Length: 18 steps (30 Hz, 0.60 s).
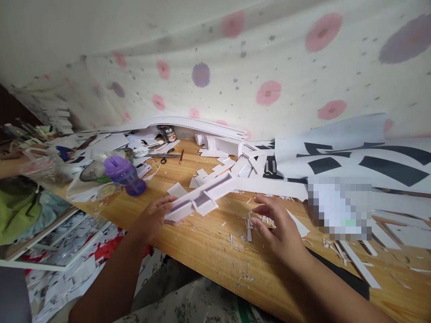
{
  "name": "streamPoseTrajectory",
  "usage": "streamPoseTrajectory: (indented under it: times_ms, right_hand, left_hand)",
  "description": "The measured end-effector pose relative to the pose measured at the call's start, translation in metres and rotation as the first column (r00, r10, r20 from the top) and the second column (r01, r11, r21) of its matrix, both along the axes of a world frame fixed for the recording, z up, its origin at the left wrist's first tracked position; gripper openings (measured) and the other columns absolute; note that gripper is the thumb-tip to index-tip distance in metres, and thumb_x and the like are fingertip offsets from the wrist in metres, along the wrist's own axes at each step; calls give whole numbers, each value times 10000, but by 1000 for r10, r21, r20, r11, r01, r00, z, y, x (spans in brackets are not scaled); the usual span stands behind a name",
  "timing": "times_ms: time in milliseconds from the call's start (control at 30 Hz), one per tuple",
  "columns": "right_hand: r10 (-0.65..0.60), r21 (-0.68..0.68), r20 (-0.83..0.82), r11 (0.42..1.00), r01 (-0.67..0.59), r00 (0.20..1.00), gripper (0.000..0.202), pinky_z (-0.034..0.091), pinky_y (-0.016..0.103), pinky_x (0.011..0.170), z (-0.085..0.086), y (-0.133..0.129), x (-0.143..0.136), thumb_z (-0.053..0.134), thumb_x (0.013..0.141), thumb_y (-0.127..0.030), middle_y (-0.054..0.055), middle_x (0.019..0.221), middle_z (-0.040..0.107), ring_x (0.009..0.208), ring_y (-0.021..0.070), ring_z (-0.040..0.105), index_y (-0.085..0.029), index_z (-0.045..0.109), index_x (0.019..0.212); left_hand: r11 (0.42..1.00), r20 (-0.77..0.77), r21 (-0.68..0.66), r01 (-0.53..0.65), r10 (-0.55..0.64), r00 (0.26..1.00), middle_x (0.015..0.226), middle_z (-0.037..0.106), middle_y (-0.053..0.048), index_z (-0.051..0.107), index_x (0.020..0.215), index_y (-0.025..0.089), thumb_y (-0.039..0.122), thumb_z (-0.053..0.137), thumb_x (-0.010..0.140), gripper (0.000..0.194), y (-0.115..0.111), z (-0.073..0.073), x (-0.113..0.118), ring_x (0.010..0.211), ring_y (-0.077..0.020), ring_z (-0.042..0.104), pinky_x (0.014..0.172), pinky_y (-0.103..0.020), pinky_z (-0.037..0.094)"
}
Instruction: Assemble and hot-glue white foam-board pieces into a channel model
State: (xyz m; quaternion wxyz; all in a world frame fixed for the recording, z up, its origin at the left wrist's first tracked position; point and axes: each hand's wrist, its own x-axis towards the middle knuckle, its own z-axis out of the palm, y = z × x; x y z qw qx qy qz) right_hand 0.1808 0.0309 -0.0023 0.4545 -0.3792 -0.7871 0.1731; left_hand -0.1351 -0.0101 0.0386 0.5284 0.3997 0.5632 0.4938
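Note:
My left hand (155, 216) grips the near end of a white foam-board piece (207, 201), a long shallow channel with raised walls and a short side branch. The piece is tilted above the wooden table (205, 244), its far end toward the heap of white offcuts. My right hand (274, 224) hovers over the table to the right, thumb and fingers apart, with nothing seen between them. Thin white strips (249, 226) lie on the wood just left of its fingertips. Behind the held piece sits another white walled piece (222, 144).
A purple cup (124, 175), scissors (164, 159) and a dark jar (167, 133) stand or lie to the left. White sheets with black shapes (357, 161) lean at the back right. Another person's arm (13, 166) shows at far left. Paper scraps (74, 278) cover the floor.

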Motion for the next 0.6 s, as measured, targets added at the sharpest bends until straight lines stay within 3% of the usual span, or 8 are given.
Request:
streamPoseTrajectory:
  times_ms: [100,233,433,600]
  right_hand:
    - [34,68,41,997,-37,999,361,566,384,732,1,-3,-2,532,890,-204,93,1061,564,834,183,635,-250,438,1236]
    - [92,141,78,985,-102,993,401,554,387,774,3,-6,-3,526,872,-140,98,1043,567,898,198,608,-235,428,1250]
    - [156,157,118,972,-174,981,385,563,366,789,7,-13,-6,541,875,-168,116,1070,586,977,212,602,-205,452,1248]
    - [173,168,129,967,-193,976,417,564,376,804,8,-17,-8,584,875,-279,134,1091,597,1009,229,597,-180,452,1259]
  left_hand:
    - [999,52,7,-47,46,998,823,704,-66,664,939,166,545,725,652,479,-3,-8,1,679,-229,687,527,-288,544]
    - [999,201,-21,-30,33,979,932,720,-81,642,1029,177,519,766,637,535,-7,-14,17,723,-273,710,540,-301,553]
    - [988,503,21,152,-142,852,1025,727,-55,652,1093,253,399,741,725,405,-12,-25,70,876,-290,711,699,-331,568]
    - [976,608,114,188,-218,763,1089,706,-40,665,1083,260,321,693,785,306,-13,-29,110,1018,-276,656,892,-401,521]
